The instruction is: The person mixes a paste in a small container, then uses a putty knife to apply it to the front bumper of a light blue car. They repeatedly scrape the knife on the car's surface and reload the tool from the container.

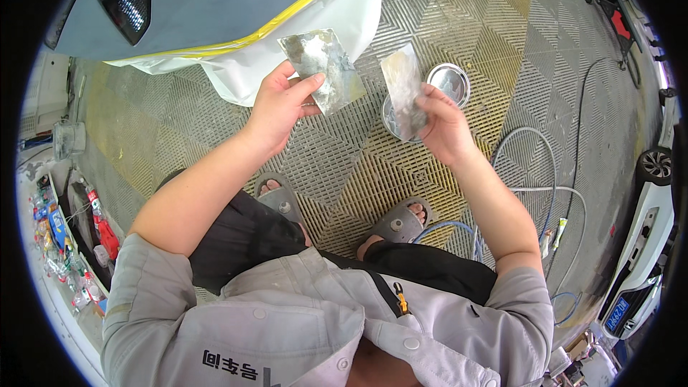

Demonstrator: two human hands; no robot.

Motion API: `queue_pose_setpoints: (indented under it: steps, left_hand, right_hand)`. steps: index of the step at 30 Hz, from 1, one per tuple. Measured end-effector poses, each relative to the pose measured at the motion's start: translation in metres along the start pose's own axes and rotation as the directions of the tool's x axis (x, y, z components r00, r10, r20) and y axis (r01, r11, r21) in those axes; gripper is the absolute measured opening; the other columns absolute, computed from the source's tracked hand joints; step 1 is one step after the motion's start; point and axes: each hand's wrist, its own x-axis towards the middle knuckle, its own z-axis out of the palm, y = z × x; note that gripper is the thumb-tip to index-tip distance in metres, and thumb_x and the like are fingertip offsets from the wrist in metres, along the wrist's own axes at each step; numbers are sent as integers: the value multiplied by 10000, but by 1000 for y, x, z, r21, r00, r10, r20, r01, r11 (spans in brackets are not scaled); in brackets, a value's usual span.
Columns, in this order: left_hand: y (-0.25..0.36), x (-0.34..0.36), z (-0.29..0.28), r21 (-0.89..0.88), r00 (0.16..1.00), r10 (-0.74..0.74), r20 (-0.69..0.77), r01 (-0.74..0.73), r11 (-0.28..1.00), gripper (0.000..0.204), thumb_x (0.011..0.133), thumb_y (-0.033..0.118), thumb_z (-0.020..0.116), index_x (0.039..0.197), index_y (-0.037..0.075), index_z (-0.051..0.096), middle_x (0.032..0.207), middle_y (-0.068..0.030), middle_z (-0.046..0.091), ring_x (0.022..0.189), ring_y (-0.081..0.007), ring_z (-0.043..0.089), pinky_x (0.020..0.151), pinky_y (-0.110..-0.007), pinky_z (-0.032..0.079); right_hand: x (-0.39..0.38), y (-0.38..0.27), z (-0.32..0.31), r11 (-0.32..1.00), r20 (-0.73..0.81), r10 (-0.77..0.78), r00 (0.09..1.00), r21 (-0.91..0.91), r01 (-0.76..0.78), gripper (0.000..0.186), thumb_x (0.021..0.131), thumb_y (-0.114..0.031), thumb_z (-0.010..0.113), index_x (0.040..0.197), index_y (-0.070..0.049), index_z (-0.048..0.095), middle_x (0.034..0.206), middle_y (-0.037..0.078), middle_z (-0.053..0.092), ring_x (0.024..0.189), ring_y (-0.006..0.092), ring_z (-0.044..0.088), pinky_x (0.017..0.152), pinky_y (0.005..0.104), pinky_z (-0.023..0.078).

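Note:
My left hand point(276, 111) pinches a flat, square putty scraper point(326, 64) between thumb and fingers; its face is smeared grey and white. A second thin putty scraper point(401, 79), narrower from this angle, is gripped in my right hand point(446, 125). The two scrapers are held apart, side by side, above the floor. Just behind my right hand stands a round metal tin point(459, 80) with a shiny rim and pale grey stuff inside. Another round rim point(388, 120) shows partly behind the right scraper, which hides most of it.
Ahead on the left is a grey car body panel point(215, 0), edged with yellow tape point(283, 18) and white masking sheet point(240, 75). Hoses point(553, 150) loop over the patterned grating floor point(344, 143) at right, near a white car point(638, 244). Bottles point(68, 265) fill a bin at left.

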Motion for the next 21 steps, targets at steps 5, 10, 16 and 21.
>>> queue_pose_setpoints:
  steps: [5,10,16,21]
  left_hand:
    - [-1,0,4,38,1000,-3,10,3,999,291,1045,149,687,1315,74,608,1191,-51,747,1046,-153,729,855,-340,625]
    - [-9,-5,9,151,998,44,42,-50,987,301,1051,150,683,1325,53,605,1203,-57,751,1052,-138,725,846,-319,620]
    - [-17,0,6,398,958,157,239,-244,885,322,1060,142,665,1362,54,594,1214,-69,748,1077,-152,730,883,-360,631]
    - [-7,3,5,164,986,-108,127,86,983,328,1060,125,654,1376,69,587,1235,-77,739,1063,-186,746,874,-386,644]
  right_hand:
    - [-1,22,11,991,-1,59,998,-124,-59,273,1036,-163,697,1252,2,695,1102,61,752,964,155,717,853,311,581]
    - [6,34,24,897,-50,-132,990,-432,98,205,1051,-172,714,1145,9,737,965,28,764,855,80,671,781,250,533]
    - [17,13,19,878,-172,-326,930,-419,230,220,1049,-149,713,1191,18,721,919,-20,692,805,54,580,731,221,477]
    - [11,14,21,587,164,-515,841,-647,486,345,1054,-82,671,1389,0,687,1230,71,688,994,76,602,853,227,501]
